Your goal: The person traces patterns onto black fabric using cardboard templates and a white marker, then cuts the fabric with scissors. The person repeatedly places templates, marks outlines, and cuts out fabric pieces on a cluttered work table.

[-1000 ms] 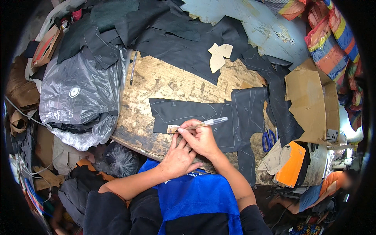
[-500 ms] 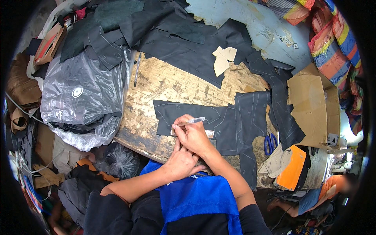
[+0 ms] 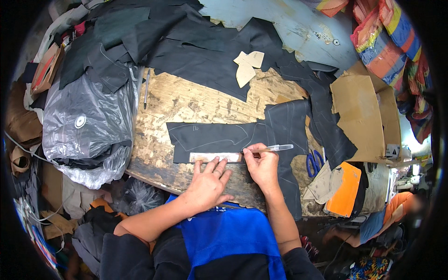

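Note:
A dark leather-like piece [image 3: 210, 133] with pale drawn outlines lies on the worn wooden table. Along its near edge rests a short, narrow, light strip that looks like a ruler [image 3: 205, 157]. My left hand [image 3: 209, 184] is open, fingers spread and fingertips pressing on the strip's near edge. In a pinch, my right hand [image 3: 262, 167] holds a pen [image 3: 280, 148] with a clear barrel; its tip meets the dark piece at the strip's right end. Two cream pattern pieces [image 3: 247, 67] lie farther off on more dark material [image 3: 196, 60].
A plastic bag of dark material [image 3: 84, 126] is at left, beside another pen [image 3: 147, 88]. To the right are blue-handled scissors [image 3: 314, 163], an orange pattern piece [image 3: 344, 189] and a cardboard box [image 3: 359, 112]. Another person [image 3: 392, 217] is at far right.
My right hand has moved right with the pen, from the strip's left end to its right end. My left hand has slid forward onto the strip, its fingers now spread. The whole view has shifted slightly.

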The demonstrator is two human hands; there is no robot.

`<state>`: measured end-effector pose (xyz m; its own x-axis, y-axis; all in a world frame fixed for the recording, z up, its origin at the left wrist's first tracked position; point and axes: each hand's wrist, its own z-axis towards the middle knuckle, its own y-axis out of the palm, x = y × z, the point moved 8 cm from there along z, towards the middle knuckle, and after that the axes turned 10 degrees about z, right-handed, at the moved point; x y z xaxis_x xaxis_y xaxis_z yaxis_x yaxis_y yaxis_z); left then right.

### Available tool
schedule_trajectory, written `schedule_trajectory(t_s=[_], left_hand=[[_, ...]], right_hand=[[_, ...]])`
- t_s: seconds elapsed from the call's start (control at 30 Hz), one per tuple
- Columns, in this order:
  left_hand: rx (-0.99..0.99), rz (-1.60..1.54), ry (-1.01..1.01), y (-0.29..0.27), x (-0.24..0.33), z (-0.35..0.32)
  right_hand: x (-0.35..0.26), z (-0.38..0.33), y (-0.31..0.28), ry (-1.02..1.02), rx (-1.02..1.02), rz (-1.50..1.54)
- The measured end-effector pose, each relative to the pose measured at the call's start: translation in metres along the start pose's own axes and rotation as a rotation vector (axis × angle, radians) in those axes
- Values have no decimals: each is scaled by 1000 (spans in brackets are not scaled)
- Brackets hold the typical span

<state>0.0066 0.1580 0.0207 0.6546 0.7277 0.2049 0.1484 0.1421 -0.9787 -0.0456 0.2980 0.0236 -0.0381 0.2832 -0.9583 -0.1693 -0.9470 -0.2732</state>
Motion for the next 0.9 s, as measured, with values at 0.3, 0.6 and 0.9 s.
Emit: schedule_trajectory(t_s=[0.3, 0.6, 0.9], left_hand=[[-231, -289, 76, -27, -28, 29], [-514, -557, 54, -17, -61, 60], [-825, -714, -156, 2, -77, 64]], right_hand=[[-10, -11, -2, -173, 0, -62], [-9, -26, -1, -121, -57, -73], [-40, -24, 40, -369, -174, -154]])
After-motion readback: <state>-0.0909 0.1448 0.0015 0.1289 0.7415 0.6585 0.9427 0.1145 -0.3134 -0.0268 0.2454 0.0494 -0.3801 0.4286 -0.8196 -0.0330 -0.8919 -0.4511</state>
